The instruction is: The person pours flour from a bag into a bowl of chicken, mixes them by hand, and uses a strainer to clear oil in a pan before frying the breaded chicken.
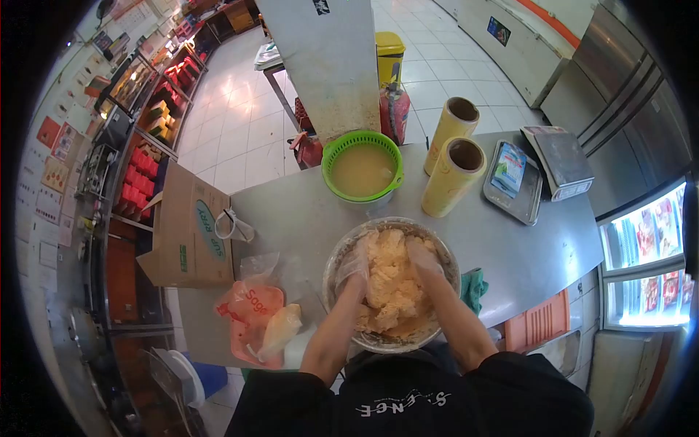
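Desk (284, 211): metal; carries the bowl (364, 226) at its near edge, against the person's front, an arrangement that likely lets both arms press downward.
Dough (392, 273): inside the bowl, heaped between the hands, lumpy and pale orange.
Left hand (354, 266): at the bowl's left inner side, seemingly in a clear glove; fingers in the dough, spread cannot be told.
Right hand (422, 256): at the opposite side, fingers sunk likewise; whether wide or narrow cannot be told. The opposed placing probably keeps the mass centred.
Green tub (349, 140): beyond the bowl, with cloudy liquid; presumably set there to leave elbow room.
Film rolls (453, 178): two, upright, apparently stood on end to save space.
Cloth (474, 290): bunched just right of the bowl, within easy reach.
Scale (559, 156): far right, well apart from the bowl.
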Action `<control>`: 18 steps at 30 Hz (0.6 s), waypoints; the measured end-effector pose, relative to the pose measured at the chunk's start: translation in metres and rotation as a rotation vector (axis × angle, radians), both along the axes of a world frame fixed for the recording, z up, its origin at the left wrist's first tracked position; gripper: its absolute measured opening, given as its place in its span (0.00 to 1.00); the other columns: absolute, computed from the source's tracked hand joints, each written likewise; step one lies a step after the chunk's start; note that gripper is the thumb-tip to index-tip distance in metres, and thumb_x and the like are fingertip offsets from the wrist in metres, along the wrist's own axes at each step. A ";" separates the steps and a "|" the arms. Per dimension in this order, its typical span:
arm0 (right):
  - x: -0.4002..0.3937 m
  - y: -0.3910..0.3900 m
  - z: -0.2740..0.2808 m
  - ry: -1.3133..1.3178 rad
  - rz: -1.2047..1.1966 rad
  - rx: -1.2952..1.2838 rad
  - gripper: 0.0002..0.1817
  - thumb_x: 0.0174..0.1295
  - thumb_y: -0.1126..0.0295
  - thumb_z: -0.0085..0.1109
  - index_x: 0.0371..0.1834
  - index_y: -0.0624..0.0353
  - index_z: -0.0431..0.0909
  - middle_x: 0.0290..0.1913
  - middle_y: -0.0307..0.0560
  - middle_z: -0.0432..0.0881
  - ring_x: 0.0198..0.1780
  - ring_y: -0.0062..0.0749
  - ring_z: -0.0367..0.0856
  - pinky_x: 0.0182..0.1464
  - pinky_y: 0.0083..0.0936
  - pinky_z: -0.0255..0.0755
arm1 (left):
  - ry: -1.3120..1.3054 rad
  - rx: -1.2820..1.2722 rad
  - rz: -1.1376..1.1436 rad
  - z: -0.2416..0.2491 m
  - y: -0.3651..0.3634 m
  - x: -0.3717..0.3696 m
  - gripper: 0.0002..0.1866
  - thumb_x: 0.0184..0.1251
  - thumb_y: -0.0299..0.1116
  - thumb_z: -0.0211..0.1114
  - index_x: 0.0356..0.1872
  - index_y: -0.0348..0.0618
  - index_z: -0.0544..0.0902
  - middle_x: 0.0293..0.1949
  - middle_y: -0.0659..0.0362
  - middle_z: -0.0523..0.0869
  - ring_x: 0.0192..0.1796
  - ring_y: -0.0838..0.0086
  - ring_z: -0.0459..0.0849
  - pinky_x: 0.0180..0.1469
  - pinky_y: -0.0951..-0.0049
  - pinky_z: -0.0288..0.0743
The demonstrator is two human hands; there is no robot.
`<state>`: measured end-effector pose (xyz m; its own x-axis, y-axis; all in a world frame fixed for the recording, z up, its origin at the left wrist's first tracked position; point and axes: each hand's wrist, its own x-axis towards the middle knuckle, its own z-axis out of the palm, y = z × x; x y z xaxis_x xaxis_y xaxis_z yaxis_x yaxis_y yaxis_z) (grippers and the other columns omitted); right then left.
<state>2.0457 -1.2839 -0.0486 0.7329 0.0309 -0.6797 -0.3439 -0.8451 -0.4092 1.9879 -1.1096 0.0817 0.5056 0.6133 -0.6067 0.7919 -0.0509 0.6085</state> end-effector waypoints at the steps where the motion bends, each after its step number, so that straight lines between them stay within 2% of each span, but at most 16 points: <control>1: -0.001 -0.004 -0.014 -0.056 0.340 -0.289 0.27 0.75 0.61 0.49 0.75 0.55 0.71 0.71 0.58 0.78 0.73 0.51 0.75 0.68 0.43 0.74 | -0.042 -0.052 -0.026 -0.005 0.003 -0.002 0.34 0.74 0.58 0.56 0.64 0.37 0.83 0.63 0.41 0.85 0.65 0.49 0.83 0.70 0.57 0.73; 2: -0.003 -0.007 -0.028 -0.137 0.666 -0.591 0.28 0.74 0.60 0.51 0.75 0.55 0.71 0.71 0.57 0.78 0.73 0.50 0.75 0.68 0.42 0.75 | -0.082 -0.118 -0.058 -0.012 0.008 -0.005 0.33 0.74 0.57 0.57 0.64 0.37 0.83 0.63 0.41 0.85 0.65 0.49 0.83 0.70 0.57 0.72; 3: -0.003 -0.008 0.006 -0.085 0.423 -0.226 0.29 0.73 0.58 0.53 0.75 0.56 0.71 0.72 0.57 0.77 0.73 0.49 0.75 0.68 0.41 0.74 | -0.122 -0.179 -0.109 -0.015 0.013 -0.010 0.33 0.73 0.55 0.58 0.65 0.37 0.83 0.63 0.41 0.85 0.66 0.49 0.83 0.70 0.57 0.72; 4: -0.011 -0.011 0.057 0.017 0.039 0.197 0.30 0.72 0.57 0.54 0.76 0.56 0.71 0.73 0.57 0.76 0.73 0.49 0.75 0.69 0.40 0.73 | -0.157 -0.222 -0.177 -0.010 0.019 -0.015 0.32 0.73 0.54 0.59 0.65 0.37 0.82 0.63 0.41 0.85 0.66 0.49 0.82 0.70 0.56 0.72; 5: -0.020 -0.011 0.107 0.131 -0.232 0.492 0.32 0.71 0.55 0.56 0.76 0.56 0.71 0.73 0.56 0.76 0.73 0.48 0.75 0.70 0.39 0.72 | -0.201 -0.250 -0.267 0.002 0.025 -0.023 0.31 0.73 0.52 0.59 0.65 0.37 0.82 0.63 0.41 0.85 0.66 0.49 0.82 0.70 0.56 0.72; 7: -0.042 -0.012 0.173 0.264 -0.423 0.718 0.35 0.69 0.52 0.59 0.77 0.56 0.70 0.74 0.56 0.74 0.72 0.46 0.74 0.72 0.37 0.70 | -0.293 -0.287 -0.463 0.031 0.035 -0.045 0.30 0.73 0.49 0.61 0.66 0.37 0.82 0.64 0.41 0.85 0.67 0.49 0.81 0.71 0.56 0.72; 10: -0.060 -0.024 0.214 0.214 0.138 0.273 0.35 0.70 0.52 0.59 0.78 0.56 0.69 0.75 0.61 0.72 0.74 0.55 0.72 0.74 0.41 0.68 | -0.364 -0.365 -0.556 0.074 0.038 -0.072 0.28 0.73 0.44 0.63 0.67 0.37 0.81 0.64 0.40 0.84 0.68 0.49 0.80 0.71 0.56 0.71; 11: -0.073 -0.027 0.192 -0.061 0.274 0.289 0.35 0.70 0.52 0.59 0.78 0.55 0.69 0.75 0.63 0.73 0.73 0.55 0.73 0.73 0.42 0.69 | -0.307 -0.449 -0.487 0.080 0.035 -0.082 0.27 0.72 0.39 0.64 0.68 0.37 0.80 0.64 0.40 0.84 0.68 0.48 0.81 0.71 0.56 0.72; 13: -0.114 -0.032 0.132 -0.608 0.534 0.311 0.34 0.71 0.52 0.59 0.78 0.55 0.69 0.73 0.65 0.74 0.71 0.57 0.75 0.72 0.45 0.71 | -0.515 0.103 -0.798 0.036 0.031 -0.114 0.27 0.70 0.35 0.65 0.69 0.37 0.79 0.63 0.40 0.84 0.65 0.50 0.84 0.69 0.57 0.74; 14: -0.120 -0.031 0.145 -0.568 0.515 0.298 0.33 0.71 0.53 0.59 0.77 0.54 0.69 0.72 0.66 0.74 0.71 0.58 0.75 0.71 0.45 0.71 | -0.615 0.396 -0.937 0.021 0.029 -0.125 0.27 0.69 0.32 0.65 0.69 0.37 0.79 0.63 0.40 0.85 0.63 0.50 0.85 0.68 0.58 0.76; 17: -0.128 -0.025 0.200 -0.458 0.465 0.322 0.32 0.72 0.56 0.59 0.78 0.51 0.69 0.71 0.68 0.75 0.70 0.61 0.76 0.71 0.45 0.71 | -0.490 0.180 -0.878 0.052 0.021 -0.140 0.27 0.72 0.33 0.65 0.70 0.38 0.78 0.63 0.42 0.85 0.60 0.51 0.87 0.68 0.59 0.77; 18: -0.124 -0.026 0.206 -0.430 0.451 0.369 0.32 0.72 0.57 0.59 0.78 0.50 0.69 0.71 0.69 0.75 0.69 0.62 0.76 0.71 0.44 0.71 | -0.554 0.025 -0.747 0.060 0.020 -0.140 0.27 0.72 0.35 0.66 0.70 0.37 0.78 0.63 0.41 0.85 0.61 0.53 0.87 0.67 0.61 0.77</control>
